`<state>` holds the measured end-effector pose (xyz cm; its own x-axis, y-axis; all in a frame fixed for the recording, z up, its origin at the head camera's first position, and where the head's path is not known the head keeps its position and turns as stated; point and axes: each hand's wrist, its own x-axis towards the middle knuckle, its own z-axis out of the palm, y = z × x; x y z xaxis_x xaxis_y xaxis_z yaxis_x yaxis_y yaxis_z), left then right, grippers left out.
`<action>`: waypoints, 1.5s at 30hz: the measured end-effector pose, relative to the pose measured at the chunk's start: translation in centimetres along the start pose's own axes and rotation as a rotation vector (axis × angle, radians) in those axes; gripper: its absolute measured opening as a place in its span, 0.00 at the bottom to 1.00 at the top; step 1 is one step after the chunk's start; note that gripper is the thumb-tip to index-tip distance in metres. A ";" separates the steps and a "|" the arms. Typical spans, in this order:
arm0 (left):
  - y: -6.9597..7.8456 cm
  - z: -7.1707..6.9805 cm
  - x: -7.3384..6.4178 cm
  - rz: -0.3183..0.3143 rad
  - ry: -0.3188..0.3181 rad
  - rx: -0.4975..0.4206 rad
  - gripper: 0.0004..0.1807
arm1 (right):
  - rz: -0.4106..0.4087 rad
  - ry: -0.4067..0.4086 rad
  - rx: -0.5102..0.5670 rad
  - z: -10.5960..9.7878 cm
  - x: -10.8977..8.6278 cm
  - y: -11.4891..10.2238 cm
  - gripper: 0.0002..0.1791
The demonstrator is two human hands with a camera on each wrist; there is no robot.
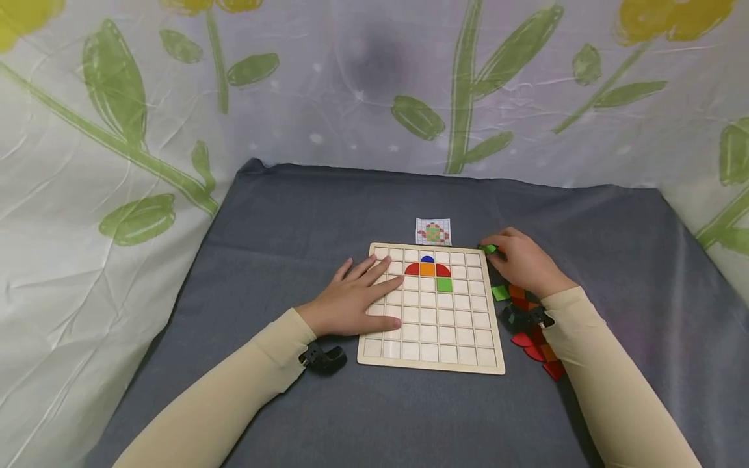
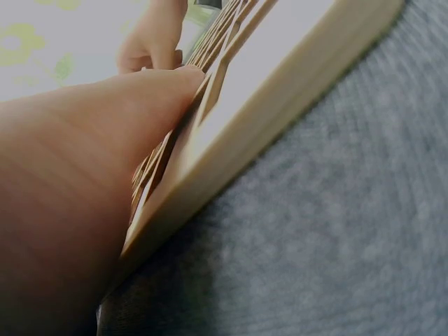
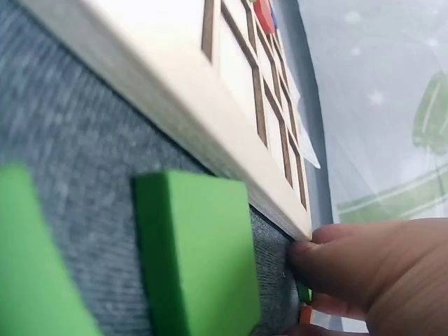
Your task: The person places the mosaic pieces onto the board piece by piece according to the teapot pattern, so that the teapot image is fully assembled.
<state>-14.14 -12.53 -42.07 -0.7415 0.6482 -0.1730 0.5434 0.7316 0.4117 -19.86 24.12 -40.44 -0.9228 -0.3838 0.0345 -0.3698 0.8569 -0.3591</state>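
Note:
My left hand (image 1: 357,299) lies with spread fingers on the left part of a wooden grid board (image 1: 430,368). Set in the board's upper middle are a blue half-round tile (image 1: 427,259), an orange square tile (image 1: 428,269), a red curved tile (image 1: 412,268) on its left, another on its right, and a green square tile (image 1: 444,285). Just off the board's far right corner, my right hand (image 1: 523,260) pinches a small green tile (image 1: 488,249) between thumb and fingertips. In the right wrist view that tile is mostly hidden by the fingers (image 3: 343,262).
Right of the board lie a loose green tile (image 1: 500,293) and a pile of red tiles (image 1: 534,353) and orange tiles, partly under my right wrist. A small printed pattern card (image 1: 433,232) sits beyond the far edge. Grey cloth (image 1: 292,221) covers the table.

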 end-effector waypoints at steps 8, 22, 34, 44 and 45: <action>-0.1 0.2 0.1 0.006 0.014 0.010 0.47 | 0.054 0.042 -0.038 -0.5 0.4 -0.3 0.13; 0.2 -0.2 0.1 0.011 0.011 0.001 0.47 | 0.103 0.046 0.028 -2.2 -1.2 -1.1 0.15; 0.1 -0.2 0.0 0.018 0.014 0.003 0.47 | -0.191 -0.007 0.091 -0.7 -1.2 -6.0 0.12; -0.1 0.1 0.1 0.003 0.010 0.015 0.47 | -0.299 -0.083 0.052 0.9 -0.4 -8.3 0.10; -0.1 0.1 0.1 0.001 0.009 0.015 0.47 | -0.306 -0.090 0.048 0.9 -0.4 -8.5 0.10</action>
<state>-14.26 -12.50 -42.25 -0.7444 0.6472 -0.1644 0.5501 0.7340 0.3983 -16.26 16.64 -38.27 -0.7557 -0.6516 0.0656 -0.6209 0.6811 -0.3881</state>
